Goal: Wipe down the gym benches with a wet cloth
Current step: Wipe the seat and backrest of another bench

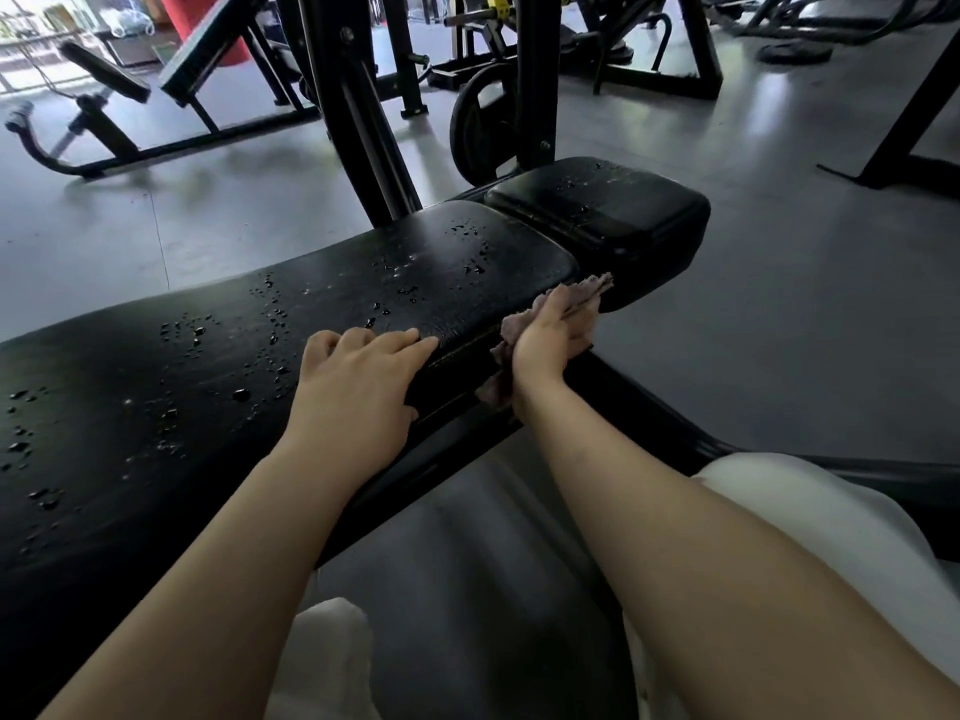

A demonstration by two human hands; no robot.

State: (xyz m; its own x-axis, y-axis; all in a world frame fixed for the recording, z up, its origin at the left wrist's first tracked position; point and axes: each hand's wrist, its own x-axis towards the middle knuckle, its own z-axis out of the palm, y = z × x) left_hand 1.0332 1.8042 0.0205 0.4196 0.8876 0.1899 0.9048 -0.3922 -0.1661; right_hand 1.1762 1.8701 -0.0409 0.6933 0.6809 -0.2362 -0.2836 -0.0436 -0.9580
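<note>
A long black padded bench (218, 387) runs from the lower left toward the middle right, its top beaded with water drops. A smaller black seat pad (613, 215) adjoins its far end. My left hand (358, 376) rests flat on the bench's near edge, fingers straight and pointing right. My right hand (553, 337) presses a pinkish-grey cloth (589, 293) against the near side of the bench, close to the gap between the two pads. Part of the cloth hangs below my wrist.
Black uprights of a rack (363, 111) rise behind the bench, with a weight plate (480, 132) beside them. Another bench frame (119, 96) stands at the far left. A red bin (195, 18) sits at the back. Grey floor (810, 314) lies to the right.
</note>
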